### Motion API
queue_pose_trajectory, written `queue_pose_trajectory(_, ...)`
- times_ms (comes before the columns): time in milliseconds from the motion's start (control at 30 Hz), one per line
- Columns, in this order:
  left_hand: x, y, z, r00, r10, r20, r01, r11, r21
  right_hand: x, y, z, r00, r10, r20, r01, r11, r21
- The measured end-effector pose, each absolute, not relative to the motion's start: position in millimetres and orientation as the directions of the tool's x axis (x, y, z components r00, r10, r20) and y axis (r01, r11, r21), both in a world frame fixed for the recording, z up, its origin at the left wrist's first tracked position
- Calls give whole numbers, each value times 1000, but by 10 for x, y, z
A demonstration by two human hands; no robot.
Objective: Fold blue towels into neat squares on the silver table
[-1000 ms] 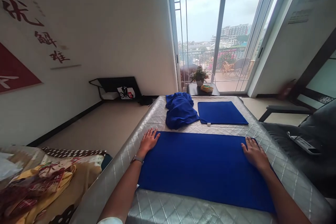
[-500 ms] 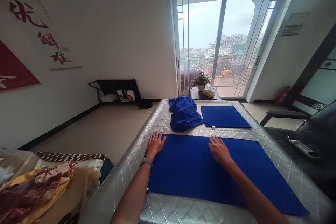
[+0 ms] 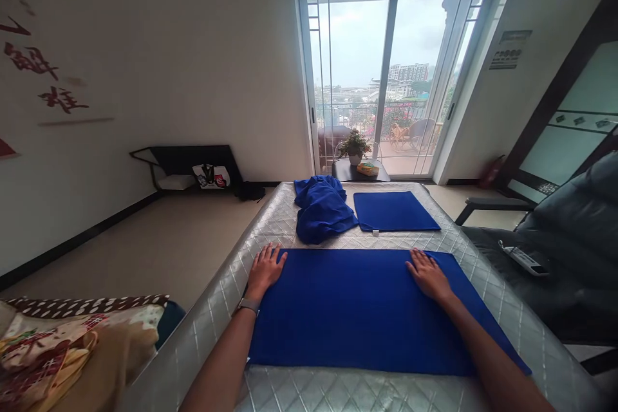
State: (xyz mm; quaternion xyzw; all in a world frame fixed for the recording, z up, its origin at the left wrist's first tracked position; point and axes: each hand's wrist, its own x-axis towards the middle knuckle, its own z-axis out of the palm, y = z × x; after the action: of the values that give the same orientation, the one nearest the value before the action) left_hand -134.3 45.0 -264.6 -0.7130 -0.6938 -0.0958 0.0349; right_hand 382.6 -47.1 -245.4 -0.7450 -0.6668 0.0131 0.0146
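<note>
A long blue cloth (image 3: 357, 309) lies flat across a silver quilted table (image 3: 290, 393) in front of me. My left hand (image 3: 264, 268) rests open and flat on the cloth's far left corner, a watch on the wrist. My right hand (image 3: 429, 275) lies open and flat near the cloth's far right corner. Behind the cloth sit a crumpled heap of blue cloths (image 3: 321, 209) and a neatly folded blue cloth (image 3: 393, 211) beside it.
A dark recliner (image 3: 555, 244) with a remote (image 3: 524, 257) on it stands at the right. Patterned bedding (image 3: 58, 354) lies at lower left. Beyond the table are a small side table with a potted plant (image 3: 355, 147) and glass sliding doors (image 3: 386, 71).
My right hand slid from the right end of the cloth to its middle, then back out toward the far right corner. My left hand stayed at the left corner.
</note>
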Motion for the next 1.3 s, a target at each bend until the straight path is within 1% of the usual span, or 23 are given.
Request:
queue_pose_trajectory(67, -1340, 445, -2641, 22, 983, 182, 996, -37, 80, 4268, -525, -2503, 222, 975, 17, 975, -221, -23)
queue_pose_trajectory(133, -1334, 438, -2627, 25, 986, 166, 996, -38, 76, 4555, -565, -2550, 281, 959, 42, 959, -280, -38)
queue_pose_trajectory(267, -1358, 445, -2578, 22, 992, 126, 997, -30, 66, 4681, -584, -2601, 291, 955, 49, 956, -289, -50)
queue_pose_trajectory(367, -1342, 442, -2501, -22, 996, 85, 998, 16, 68, 4630, -569, -2609, 294, 954, 54, 955, -291, -53)
queue_pose_trajectory(433, -1205, 398, -2429, -77, 989, 127, 995, 68, 69, 4616, -558, -2613, 292, 955, 62, 956, -288, -56)
queue_pose_trajectory(500, -902, 304, -2366, -73, 971, 227, 995, 57, 80, 4620, -552, -2618, 291, 955, 66, 956, -287, -56)
queue_pose_trajectory(533, -689, 240, -2348, -30, 961, 276, 996, 6, 87, 4624, -551, -2620, 288, 955, 67, 957, -285, -55)
queue_pose_trajectory(567, -446, 171, -2341, 54, 951, 306, 991, -88, 97, 4626, -551, -2621, 286, 956, 68, 958, -283, -55)
queue_pose_trajectory(667, 315, -22, -2388, 403, 868, 289, 880, -454, 137, 4624, -558, -2615, 289, 955, 71, 957, -285, -59)
queue_pose_trajectory(700, 524, -63, -2417, 467, 839, 280, 841, -519, 152, 4622, -560, -2611, 292, 954, 72, 956, -288, -62)
queue_pose_trajectory(767, 796, -95, -2471, 513, 824, 241, 810, -557, 184, 4618, -564, -2604, 298, 952, 71, 954, -294, -66)
queue_pose_trajectory(833, 843, -66, -2508, 487, 851, 194, 828, -521, 206, 4618, -565, -2600, 299, 952, 69, 953, -294, -66)
queue_pose_trajectory(900, 681, -3, -2523, 445, 880, 164, 857, -472, 206, 4619, -566, -2601, 298, 952, 67, 954, -294, -65)
queue_pose_trajectory(1000, 167, 96, -2513, 337, 931, 139, 917, -358, 178, 4610, -569, -2598, 301, 951, 66, 953, -297, -67)
queue_pose_trajectory(1167, -859, 159, -2504, 89, 994, 61, 989, -95, 116, 4579, -576, -2508, 303, 952, 39, 952, -301, -52)
queue_pose_trajectory(1233, -1168, 139, -2516, 29, 998, 57, 995, -34, 92, 4558, -581, -2435, 309, 951, 25, 951, -308, -37)
queue_pose_trajectory(1300, -1363, 92, -2519, -1, 998, 64, 997, -4, 79, 4491, -599, -2355, 329, 943, 58, 944, -329, -6)
